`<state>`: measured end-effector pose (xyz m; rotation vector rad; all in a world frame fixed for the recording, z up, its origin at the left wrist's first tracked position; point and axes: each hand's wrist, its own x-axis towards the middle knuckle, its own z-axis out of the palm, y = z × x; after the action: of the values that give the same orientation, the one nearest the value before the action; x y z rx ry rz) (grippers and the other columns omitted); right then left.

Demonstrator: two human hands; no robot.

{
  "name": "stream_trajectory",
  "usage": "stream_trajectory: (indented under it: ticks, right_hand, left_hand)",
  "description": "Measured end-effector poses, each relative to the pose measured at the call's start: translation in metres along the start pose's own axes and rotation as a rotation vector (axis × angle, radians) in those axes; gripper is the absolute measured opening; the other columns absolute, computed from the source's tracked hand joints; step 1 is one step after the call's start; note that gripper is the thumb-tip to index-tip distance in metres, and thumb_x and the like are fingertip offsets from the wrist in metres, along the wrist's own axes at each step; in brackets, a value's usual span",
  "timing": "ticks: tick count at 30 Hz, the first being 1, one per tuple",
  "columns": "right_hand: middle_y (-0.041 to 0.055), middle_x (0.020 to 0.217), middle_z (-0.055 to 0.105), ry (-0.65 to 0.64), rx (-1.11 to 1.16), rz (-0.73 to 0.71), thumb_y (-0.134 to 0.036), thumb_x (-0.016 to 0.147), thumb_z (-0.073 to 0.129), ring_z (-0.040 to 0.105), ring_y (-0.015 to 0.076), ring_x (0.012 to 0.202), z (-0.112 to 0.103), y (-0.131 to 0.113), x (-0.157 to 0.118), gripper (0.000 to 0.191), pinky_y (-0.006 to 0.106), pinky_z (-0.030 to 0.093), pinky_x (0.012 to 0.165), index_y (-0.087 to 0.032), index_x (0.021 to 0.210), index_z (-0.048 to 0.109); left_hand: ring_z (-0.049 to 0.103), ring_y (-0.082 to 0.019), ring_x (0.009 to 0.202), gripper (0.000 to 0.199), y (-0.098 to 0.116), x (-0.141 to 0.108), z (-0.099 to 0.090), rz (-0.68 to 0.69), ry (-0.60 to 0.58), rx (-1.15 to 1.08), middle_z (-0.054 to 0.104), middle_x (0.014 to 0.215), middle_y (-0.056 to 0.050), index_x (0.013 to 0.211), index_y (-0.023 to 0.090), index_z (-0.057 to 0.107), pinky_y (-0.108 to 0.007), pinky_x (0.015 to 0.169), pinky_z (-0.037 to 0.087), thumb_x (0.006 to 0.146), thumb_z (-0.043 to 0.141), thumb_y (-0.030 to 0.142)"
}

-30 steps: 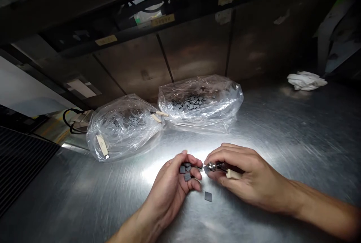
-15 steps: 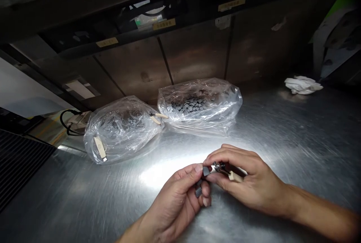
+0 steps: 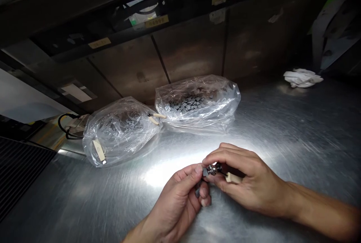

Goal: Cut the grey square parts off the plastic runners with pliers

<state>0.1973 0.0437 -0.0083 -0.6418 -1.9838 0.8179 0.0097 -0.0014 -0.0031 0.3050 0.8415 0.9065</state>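
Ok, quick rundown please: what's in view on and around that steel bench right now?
clear plastic bags: two, transparent, side by side at the back of the steel bench
square tiles: many, dark grey, inside both bags
small pliers: one, cream handles, where the bags meet
tag: one, cream, in the left bag
cloth: one, white, crumpled at back right
cable: one, black, beyond the bench's left end
steel-headed pliers: one, silver with cream handle, in the right hand
left hand: one, pinching a dark grey tile against the pliers' tip, more tiles in its fingers
right hand: one, gripping those pliers
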Motion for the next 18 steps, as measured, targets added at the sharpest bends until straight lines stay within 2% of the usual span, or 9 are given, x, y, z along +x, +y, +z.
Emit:
stream_trajectory:
  ticks: [7,13,18]
  right_hand:
    - [0.0016,0.091,0.071,0.025,-0.108,-0.066,-0.008,0.091,0.066,0.063,0.0161,0.079,-0.0006,-0.0007,-0.002,0.035,0.029,0.052,0.072,-0.021,0.123,0.061]
    - [0.0025,0.095,0.072,0.011,-0.124,-0.079,-0.001,0.086,0.064,0.06,0.0164,0.078,-0.0001,0.0003,-0.0042,0.049,0.031,0.051,0.073,-0.019,0.131,0.057]
    - [0.0015,0.094,0.073,0.012,-0.073,-0.065,-0.006,0.089,0.067,0.062,0.0156,0.078,-0.0033,-0.0032,0.0002,0.043,0.03,0.053,0.072,-0.021,0.128,0.059]
  left_hand:
    - [0.045,-0.008,0.055,0.023,-0.0004,0.0006,0.0015,0.03,0.065,0.123,0.057,0.061,0.0,0.081,0.011,0.076,-0.02,0.053,0.039,0.083,0.085,0.032]
    - [0.048,-0.009,0.056,0.018,0.0007,0.0001,-0.0005,0.008,0.02,0.01,0.057,0.062,-0.001,0.088,0.011,0.078,-0.02,0.055,0.042,0.087,0.08,0.029]
    - [0.049,-0.007,0.056,0.014,0.002,-0.0011,-0.0013,-0.011,-0.026,-0.014,0.056,0.061,0.001,0.088,0.01,0.08,-0.018,0.056,0.043,0.085,0.083,0.023]
